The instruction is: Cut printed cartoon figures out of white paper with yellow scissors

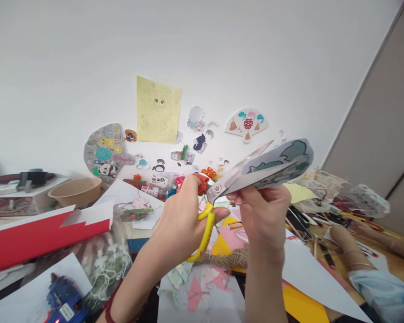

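Observation:
My left hand (183, 213) is wrapped round the yellow handles of a pair of scissors (218, 188), held up above the cluttered table. The scissors' blades stand apart and point to the upper right. Between and behind them is a paper cutout (291, 154) with a green, dark-outlined drawing. My right hand (265, 213) pinches this cutout along its lower edge, just under the lower blade. Below both hands lie paper scraps (205, 287) in pink and pale green, and a coil of twine (227, 258).
A blue glue gun (65, 298) rests on white paper at lower left, near red card (47, 242) and a tan bowl (76, 190). Paper cutouts and a yellow drawing (158, 110) are on the wall. At right are another person's hands (345, 242) and a bundle of sticks (326, 181).

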A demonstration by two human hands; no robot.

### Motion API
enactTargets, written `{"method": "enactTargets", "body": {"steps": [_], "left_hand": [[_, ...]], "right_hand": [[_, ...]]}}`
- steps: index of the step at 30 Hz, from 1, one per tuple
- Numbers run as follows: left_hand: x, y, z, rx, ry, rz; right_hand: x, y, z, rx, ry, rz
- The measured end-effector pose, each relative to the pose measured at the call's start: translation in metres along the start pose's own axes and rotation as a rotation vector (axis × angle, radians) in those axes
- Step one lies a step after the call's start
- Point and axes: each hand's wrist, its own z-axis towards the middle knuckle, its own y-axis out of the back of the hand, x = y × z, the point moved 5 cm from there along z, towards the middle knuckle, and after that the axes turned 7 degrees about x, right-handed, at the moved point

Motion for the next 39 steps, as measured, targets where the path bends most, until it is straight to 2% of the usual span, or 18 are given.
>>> {"method": "enactTargets", "body": {"steps": [11,20,32,39], "left_hand": [[-0.004,0.0,0.0,0.013,-0.012,0.023],[-0.005,0.004,0.001,-0.004,-0.036,0.131],[-0.007,0.003,0.0,-0.005,-0.044,0.15],[-0.003,0.002,0.001,0.019,-0.005,0.17]], "right_hand": [[0.004,0.003,0.0,0.021,-0.007,-0.006],[0.006,0.01,0.0,0.05,-0.01,-0.002],[0.008,0.012,0.002,0.035,-0.004,0.006],[0.007,0.016,0.002,-0.002,-0.006,0.013]]}}
